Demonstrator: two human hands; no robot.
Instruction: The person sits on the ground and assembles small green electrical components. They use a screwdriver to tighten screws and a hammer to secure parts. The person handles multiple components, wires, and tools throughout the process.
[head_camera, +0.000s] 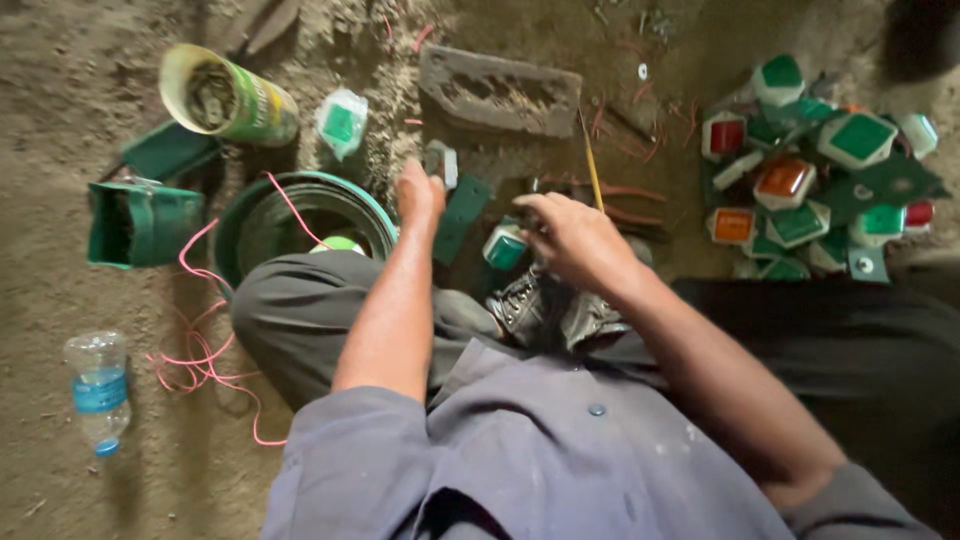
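My left hand (419, 194) is closed around a small grey and green square part (441, 163), held just above the dirt floor. Beside it lies a dark green flat plate (460, 216). My right hand (572, 236) hovers with curled fingers over a green square lamp unit (503, 246) near my shoe (545, 305); whether it grips anything I cannot tell. A thin yellow stick (591, 165) stands just beyond the right hand.
A pile of green, red and orange square lamp units (815, 170) lies at right. A green round rim (290, 215) with pink wire (205, 350), a green metal box (140, 220), a tipped can (228, 97), a water bottle (98, 388) and a grey brick (500, 90) surround me.
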